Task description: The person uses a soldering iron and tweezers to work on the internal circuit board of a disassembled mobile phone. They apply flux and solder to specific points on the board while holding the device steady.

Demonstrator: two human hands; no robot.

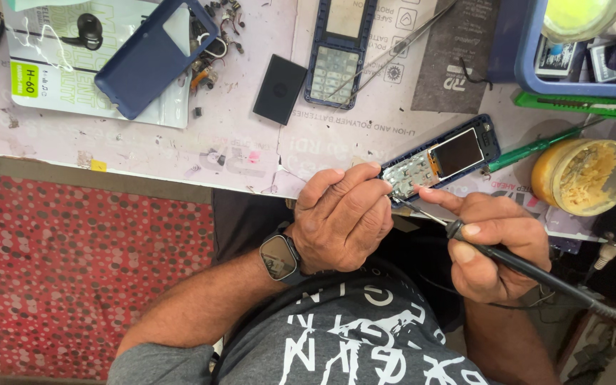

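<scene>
Plastic, metal and worn paper at the bench

Glossy dark screen on the blue plastic phone; matt black soldering iron with metal tip; crusted flux tin; scuffed paper-covered worktop.

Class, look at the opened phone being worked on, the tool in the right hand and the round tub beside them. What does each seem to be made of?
Opened phone: blue frame, likely plastic, matte; glossy dark screen, probably glass; silvery keypad sheet, metallic-looking.
Tool in the right hand: black handle, probably plastic or rubber; thin shiny tip, looks metal.
Round tub: yellowish, possibly plastic, with dull waxy paste inside.
</scene>
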